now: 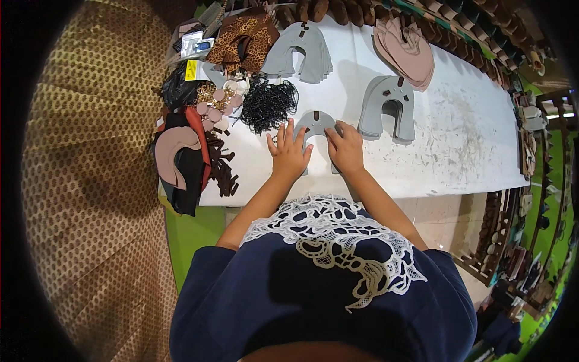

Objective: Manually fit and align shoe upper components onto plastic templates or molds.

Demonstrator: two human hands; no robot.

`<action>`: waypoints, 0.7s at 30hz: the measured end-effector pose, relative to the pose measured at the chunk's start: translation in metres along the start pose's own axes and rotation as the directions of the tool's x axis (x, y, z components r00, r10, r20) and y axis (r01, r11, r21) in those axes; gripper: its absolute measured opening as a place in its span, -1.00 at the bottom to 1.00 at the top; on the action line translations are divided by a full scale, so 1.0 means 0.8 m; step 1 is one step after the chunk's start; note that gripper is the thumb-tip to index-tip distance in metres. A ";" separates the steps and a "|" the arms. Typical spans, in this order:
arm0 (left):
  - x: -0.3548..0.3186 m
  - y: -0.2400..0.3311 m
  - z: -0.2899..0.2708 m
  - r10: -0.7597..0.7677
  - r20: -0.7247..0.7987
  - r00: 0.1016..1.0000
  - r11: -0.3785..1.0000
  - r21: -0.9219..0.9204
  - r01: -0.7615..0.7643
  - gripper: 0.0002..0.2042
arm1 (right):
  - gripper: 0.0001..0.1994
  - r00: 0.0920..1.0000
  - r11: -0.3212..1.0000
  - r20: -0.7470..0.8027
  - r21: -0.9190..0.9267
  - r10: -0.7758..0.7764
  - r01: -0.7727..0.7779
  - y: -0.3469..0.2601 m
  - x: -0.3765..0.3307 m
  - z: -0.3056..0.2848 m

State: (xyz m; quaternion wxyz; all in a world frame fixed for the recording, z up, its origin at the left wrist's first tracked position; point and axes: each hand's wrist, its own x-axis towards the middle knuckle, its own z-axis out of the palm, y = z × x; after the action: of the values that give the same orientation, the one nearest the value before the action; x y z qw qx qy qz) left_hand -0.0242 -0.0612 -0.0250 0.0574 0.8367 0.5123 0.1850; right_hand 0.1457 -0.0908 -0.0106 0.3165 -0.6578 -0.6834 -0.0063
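Observation:
A grey U-shaped shoe upper [316,118] with a dark brown tab at its top lies flat on the white table, right in front of me. My left hand [287,154] rests at its left side, palm down, with fingers spread and holding nothing. On the right side, my right hand [347,148] has its fingers bent together over the upper's right arm, gripping it at the edge; the thumb is hard to make out. Farther right lies a stack of grey uppers [373,114] with brown tabs. Another grey stack [301,51] is at the far side.
Black beaded strands [268,105] lie in a heap left of my hands. Beyond them are pink discs [214,114], leopard-print pieces [244,42] and dark brown strips [223,169]. Pink U-shaped pieces [404,51] are piled at the far right. Brown shoe lasts [338,11] line the back edge.

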 end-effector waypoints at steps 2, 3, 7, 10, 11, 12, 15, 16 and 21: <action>0.000 0.001 -0.001 -0.007 0.000 1.000 1.000 -0.005 0.007 -0.53 | -0.78 1.000 1.000 0.010 -0.014 -0.004 0.004 0.001 -0.002 0.001; 0.000 0.001 -0.002 -0.007 -0.001 1.000 1.000 -0.005 0.007 -0.53 | -0.77 1.000 1.000 0.021 -0.027 -0.006 0.007 0.001 -0.003 0.001; 0.000 0.001 -0.002 0.018 -0.004 1.000 1.000 0.013 -0.018 -0.56 | -0.78 1.000 1.000 0.030 -0.021 0.001 -0.001 0.001 -0.002 0.003; 0.000 0.001 -0.003 0.011 0.002 1.000 1.000 0.014 -0.011 -0.57 | -0.79 1.000 0.999 0.026 -0.037 -0.004 0.005 0.000 -0.002 0.003; 0.000 0.002 -0.003 0.005 0.011 1.000 1.000 0.010 -0.005 -0.57 | -0.79 0.999 0.999 0.032 -0.033 0.006 -0.005 0.000 -0.002 0.002; 0.000 0.001 -0.003 0.005 0.007 1.000 1.000 0.011 -0.005 -0.57 | -0.79 0.999 0.999 0.038 -0.030 0.016 -0.015 0.000 -0.003 0.002; 0.000 0.001 -0.003 0.011 0.005 1.000 1.000 -0.003 -0.011 -0.56 | -0.80 0.999 1.000 0.033 -0.016 0.014 -0.013 -0.001 -0.003 0.002; 0.000 0.001 -0.003 0.008 0.005 1.000 1.000 -0.006 -0.008 -0.56 | -0.80 0.999 1.000 0.031 -0.015 0.012 -0.011 0.000 -0.002 0.001; 0.000 0.003 -0.004 0.009 -0.019 1.000 1.000 0.010 -0.009 -0.56 | -0.82 0.999 1.000 0.034 0.004 0.031 -0.031 0.000 -0.002 0.000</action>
State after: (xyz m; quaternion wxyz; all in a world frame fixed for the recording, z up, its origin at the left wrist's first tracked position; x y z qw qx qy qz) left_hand -0.0234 -0.0629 -0.0217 0.0476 0.8374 0.5100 0.1908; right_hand 0.1458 -0.0921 -0.0114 0.3064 -0.6676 -0.6784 0.0113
